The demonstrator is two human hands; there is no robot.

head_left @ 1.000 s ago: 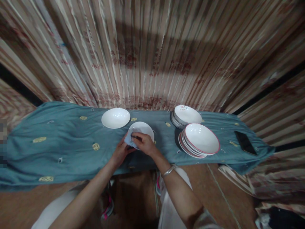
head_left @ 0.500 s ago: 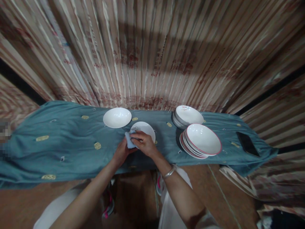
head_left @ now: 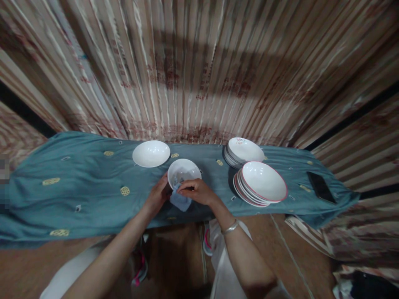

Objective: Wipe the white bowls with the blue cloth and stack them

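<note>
A small white bowl point(head_left: 183, 167) stands near the middle of the table, tilted a little toward me. My left hand point(head_left: 158, 195) grips its left side, the fingertips partly hidden by the bowl. My right hand point(head_left: 197, 191) pinches a light blue cloth point(head_left: 181, 202), which hangs over the bowl's near rim with part of it inside. Behind the bowl to the left lies a shallow white dish point(head_left: 151, 153).
To the right stand a stack of red-rimmed bowls point(head_left: 264, 181) and, behind it, a stack of flower-patterned bowls point(head_left: 245, 150). A black phone point(head_left: 321, 187) lies at the right end of the teal tablecloth point(head_left: 96, 187). A pleated curtain point(head_left: 187, 83) hangs behind.
My right hand has moved slightly right and down, and the cloth now drapes over the bowl's near rim. My left hand has shifted from the cloth to the bowl's left side.
</note>
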